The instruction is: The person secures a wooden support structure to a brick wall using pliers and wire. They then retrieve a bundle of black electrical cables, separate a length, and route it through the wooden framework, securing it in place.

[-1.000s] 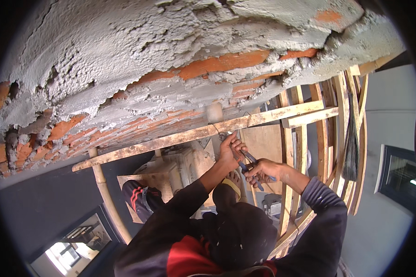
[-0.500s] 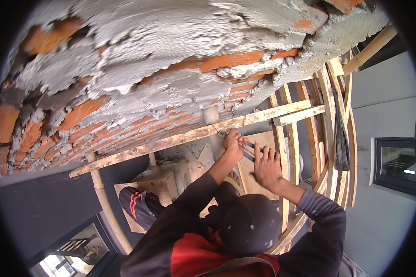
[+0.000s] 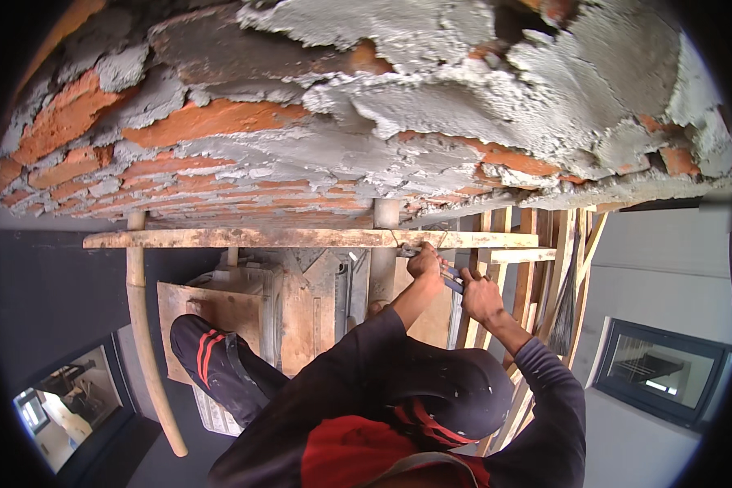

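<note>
A long wooden beam (image 3: pixel 301 237) runs across in front of me, with thin wire (image 3: pixel 397 237) looped around it near an upright round post (image 3: pixel 385 213). Just below the beam, my left hand (image 3: pixel 425 263) is closed around the front part of a pair of pliers; its fingers cover most of the jaws. The dark bluish handles of the pliers (image 3: pixel 453 281) stick out to the right. My right hand (image 3: pixel 481 296) is closed at the handle ends, its fingers curled. Whether the jaws grip the wire cannot be made out.
Rough brick wall with grey mortar (image 3: pixel 366 138) fills the top. Wooden slats (image 3: pixel 533 252) stand at the right, with a dark wire bundle (image 3: pixel 563 317) hanging there. A bamboo pole (image 3: pixel 145 325) stands left. Boards (image 3: pixel 309 313) lie below, beside my bent knee (image 3: pixel 207 350).
My view has turned, so the beam now looks level. The right hand, spread flat against the handles before, has curled its fingers. The left hand keeps its hold beside the beam.
</note>
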Available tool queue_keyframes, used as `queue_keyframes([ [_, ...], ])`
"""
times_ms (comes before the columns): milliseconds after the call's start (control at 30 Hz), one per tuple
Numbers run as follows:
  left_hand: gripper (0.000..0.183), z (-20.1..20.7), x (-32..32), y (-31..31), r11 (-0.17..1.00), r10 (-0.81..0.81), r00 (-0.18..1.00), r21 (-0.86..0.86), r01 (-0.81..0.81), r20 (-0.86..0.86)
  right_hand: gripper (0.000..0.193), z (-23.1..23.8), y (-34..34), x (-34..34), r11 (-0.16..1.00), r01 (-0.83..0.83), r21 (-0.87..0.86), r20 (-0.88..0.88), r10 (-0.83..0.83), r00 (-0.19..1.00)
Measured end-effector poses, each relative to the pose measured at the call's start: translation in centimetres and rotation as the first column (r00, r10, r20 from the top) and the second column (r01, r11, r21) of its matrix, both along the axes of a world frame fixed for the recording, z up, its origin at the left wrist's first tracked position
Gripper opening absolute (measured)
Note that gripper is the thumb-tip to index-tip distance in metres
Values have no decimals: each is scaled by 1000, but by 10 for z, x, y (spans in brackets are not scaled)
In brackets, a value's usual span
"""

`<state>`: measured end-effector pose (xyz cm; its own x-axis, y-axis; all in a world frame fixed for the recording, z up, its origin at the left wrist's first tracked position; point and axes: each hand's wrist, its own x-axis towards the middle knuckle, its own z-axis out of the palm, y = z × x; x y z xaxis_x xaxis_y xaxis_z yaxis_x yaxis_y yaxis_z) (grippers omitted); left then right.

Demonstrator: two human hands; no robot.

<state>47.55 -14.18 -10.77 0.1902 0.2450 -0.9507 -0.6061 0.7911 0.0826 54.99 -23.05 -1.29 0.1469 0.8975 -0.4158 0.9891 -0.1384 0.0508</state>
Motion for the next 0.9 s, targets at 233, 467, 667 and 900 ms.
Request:
queue_keyframes([
  [233, 32, 6, 9, -6, 998, 24, 992, -47, -30, -123, 25, -15, 6, 18, 998, 20, -56, -72, -24, 997],
  [467, 39, 13, -21, -7, 984, -39, 977, 180, 1, 209, 35, 17, 7, -10, 984, 107, -141, -119, -124, 985],
  [667, 45, -2, -44, -43, 930, -72, 957, 365, -37, 280, 52, 36, 10, -16, 979, -58, -194, -22, 55, 998],
  [900, 28, -38, -30, -65, 863, -22, 976, 496, -91, 218, 70, 54, 14, -45, 976, 138, -170, -64, -151, 987],
])
